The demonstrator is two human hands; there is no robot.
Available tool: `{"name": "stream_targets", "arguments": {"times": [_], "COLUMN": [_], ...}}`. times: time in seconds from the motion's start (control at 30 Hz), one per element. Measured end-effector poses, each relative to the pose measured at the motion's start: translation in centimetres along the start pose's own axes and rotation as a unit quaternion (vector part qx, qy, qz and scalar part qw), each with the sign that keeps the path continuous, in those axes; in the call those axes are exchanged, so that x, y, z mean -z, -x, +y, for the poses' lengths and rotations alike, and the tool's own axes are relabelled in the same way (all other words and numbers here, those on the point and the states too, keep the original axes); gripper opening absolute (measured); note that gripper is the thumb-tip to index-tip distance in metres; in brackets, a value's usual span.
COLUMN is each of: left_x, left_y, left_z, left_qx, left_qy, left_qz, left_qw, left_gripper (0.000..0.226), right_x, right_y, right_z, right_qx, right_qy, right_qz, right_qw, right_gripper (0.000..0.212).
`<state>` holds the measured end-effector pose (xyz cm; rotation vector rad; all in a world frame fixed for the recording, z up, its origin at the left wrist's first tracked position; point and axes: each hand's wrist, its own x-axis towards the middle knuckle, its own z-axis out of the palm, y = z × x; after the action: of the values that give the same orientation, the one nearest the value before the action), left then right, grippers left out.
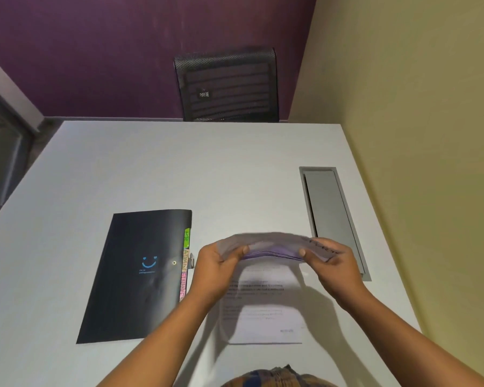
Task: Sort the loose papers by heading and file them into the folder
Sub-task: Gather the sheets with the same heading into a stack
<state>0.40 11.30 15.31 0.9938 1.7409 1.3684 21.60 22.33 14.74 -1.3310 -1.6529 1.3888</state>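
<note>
Right, your L hand [217, 265] & R hand [331, 263] fingers pinch 1 thin bowed white paper stack [266, 243]; 1 matte black folder [134, 275] beside.

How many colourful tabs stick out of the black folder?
3, along the black folder's right edge: a green tab farthest away, an orange tab in the middle, a pink tab nearest, beside the left hand. More could be hidden behind that arm.

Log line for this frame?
left hand: grips paper stack | right hand: grips paper stack | folder: closed | sheet: flat on table
</note>
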Motion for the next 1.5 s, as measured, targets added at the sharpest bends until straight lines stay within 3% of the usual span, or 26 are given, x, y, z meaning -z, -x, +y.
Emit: {"name": "stream_targets", "arguments": {"times": [0.07, 0.13, 0.27, 0.33, 0.4, 0.53, 0.63, 0.73, 0.83, 0.97, 1.1, 1.27, 1.4, 1.5], "left_x": [-0.2, -0.3, -0.1, -1.0, -0.7, 0.0, 0.6, 1.1, 0.9, 0.5, -0.3, -1.4, -1.1, -0.1], "left_y": [-0.3, -0.9, -1.5, -3.4, -3.1, -4.2, -5.7, -7.8, -8.7, -8.5, -6.9, -5.8, -6.8, -7.7], "left_z": [-0.2, 0.0, 0.0, -3.0, -3.3, -3.8, -5.0, -6.7, -8.8, -11.0, -11.7, -12.5, -11.3, -9.2], "left_qx": [-0.003, 0.000, -0.005, 0.041, 0.048, 0.057, 0.081, 0.146, 0.229, 0.299, 0.296, 0.294, 0.286, 0.233], "left_qy": [0.006, 0.007, -0.022, -0.035, -0.035, -0.050, -0.043, -0.030, -0.022, -0.028, -0.074, -0.076, 0.034, 0.031], "left_qz": [0.007, 0.019, 0.026, 0.012, 0.019, 0.013, 0.049, 0.074, 0.025, -0.032, -0.097, -0.024, -0.012, -0.036], "left_qw": [1.000, 1.000, 0.999, 0.998, 0.998, 0.997, 0.995, 0.986, 0.973, 0.953, 0.947, 0.952, 0.958, 0.971], "left_gripper": [0.017, 0.020, 0.026, 0.021, 0.020, 0.015, 0.015, 0.028, 0.031, 0.038, 0.035, 0.029, 0.015, 0.006], "right_x": [-0.2, -0.3, -0.4, -1.1, -1.5, -2.3, -2.9, -3.3, -3.7, -4.0, -4.5, -4.6, -3.6, -2.3], "right_y": [-0.2, -1.0, -0.3, -0.5, 1.1, 0.5, -0.4, -1.0, -1.1, -1.6, -2.5, -3.5, -5.3, -7.8], "right_z": [0.3, 1.0, 3.6, 8.1, 9.9, 10.7, 10.2, 10.3, 10.6, 11.1, 11.3, 11.2, 10.3, 7.8], "right_qx": [-0.012, -0.015, -0.124, -0.230, -0.261, -0.248, -0.233, -0.222, -0.217, -0.226, -0.255, -0.271, -0.206, -0.177], "right_qy": [0.030, 0.072, 0.153, 0.188, 0.213, 0.277, 0.322, 0.363, 0.382, 0.352, 0.290, 0.201, 0.135, 0.027], "right_qz": [-0.010, -0.017, 0.023, 0.004, -0.036, -0.041, -0.048, -0.065, -0.062, -0.051, -0.041, -0.005, -0.031, -0.077], "right_qw": [0.999, 0.997, 0.980, 0.955, 0.941, 0.927, 0.917, 0.903, 0.896, 0.907, 0.922, 0.941, 0.969, 0.981], "right_gripper": [0.020, 0.041, 0.077, 0.077, 0.074, 0.074, 0.078, 0.073, 0.072, 0.073, 0.063, 0.055, 0.074, 0.081]}}
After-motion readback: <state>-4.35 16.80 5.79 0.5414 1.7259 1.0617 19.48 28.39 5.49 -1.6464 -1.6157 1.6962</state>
